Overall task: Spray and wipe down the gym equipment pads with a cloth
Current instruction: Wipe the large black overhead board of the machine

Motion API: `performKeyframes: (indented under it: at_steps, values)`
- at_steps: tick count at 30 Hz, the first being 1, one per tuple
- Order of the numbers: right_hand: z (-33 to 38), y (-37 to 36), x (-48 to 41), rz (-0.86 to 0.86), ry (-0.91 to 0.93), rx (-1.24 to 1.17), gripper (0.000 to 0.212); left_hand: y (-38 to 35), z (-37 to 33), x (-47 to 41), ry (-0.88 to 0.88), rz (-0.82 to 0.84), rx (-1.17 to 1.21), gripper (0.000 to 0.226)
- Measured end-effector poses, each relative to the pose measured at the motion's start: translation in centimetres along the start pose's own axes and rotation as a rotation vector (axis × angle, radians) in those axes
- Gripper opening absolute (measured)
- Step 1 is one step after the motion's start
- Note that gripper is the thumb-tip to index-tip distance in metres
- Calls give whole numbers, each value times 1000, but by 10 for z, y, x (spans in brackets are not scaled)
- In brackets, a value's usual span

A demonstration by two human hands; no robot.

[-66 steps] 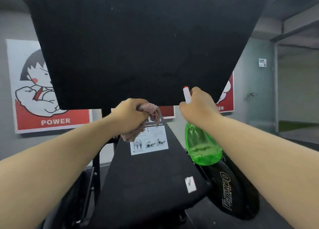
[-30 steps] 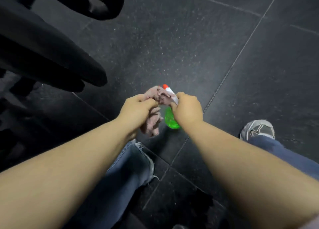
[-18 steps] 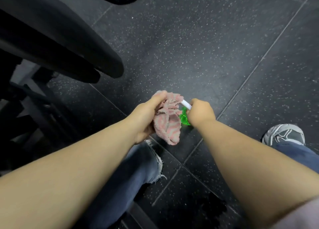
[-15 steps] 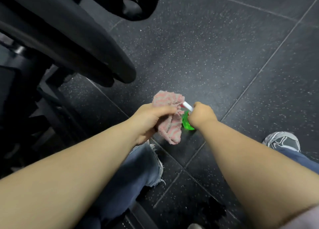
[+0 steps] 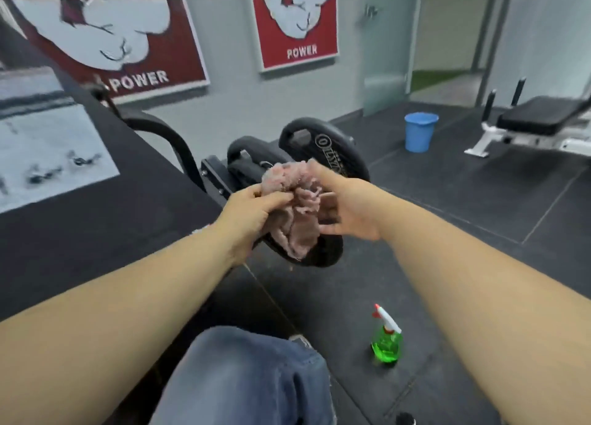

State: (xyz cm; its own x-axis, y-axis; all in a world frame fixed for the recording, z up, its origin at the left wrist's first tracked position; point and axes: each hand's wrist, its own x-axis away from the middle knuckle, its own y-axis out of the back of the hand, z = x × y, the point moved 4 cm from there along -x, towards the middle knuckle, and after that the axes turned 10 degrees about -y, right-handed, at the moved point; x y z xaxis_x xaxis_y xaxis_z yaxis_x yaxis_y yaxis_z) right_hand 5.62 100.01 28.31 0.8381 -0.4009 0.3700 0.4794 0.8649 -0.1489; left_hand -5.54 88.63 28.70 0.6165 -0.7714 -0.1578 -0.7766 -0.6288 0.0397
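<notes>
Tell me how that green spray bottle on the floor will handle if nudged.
The spray bottle looks like smooth rigid plastic: probably firm, maybe slick to grip. It stands upright on a small rounded base under a tall trigger head, so a high nudge may tip it.

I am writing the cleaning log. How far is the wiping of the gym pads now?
Done: the spray bottle stands on the floor, so spraying seems over. In hand: left hand and right hand both hold the cloth. Left: the cloth does not touch the black pad; wiping remains.
</notes>
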Motion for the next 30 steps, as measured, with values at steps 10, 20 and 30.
performKeyframes:
  at_steps: [10,20,30]
  values:
    - [143,-169,48,19,370,42,14,159,-170,33,-184,-301,54,23]
    - [230,-275,-49,278,398,161,20,272,-209,9,-97,-411,30,24]
    - [173,-277,-28,401,257,79,29,253,-196,68,-223,-503,114,29]
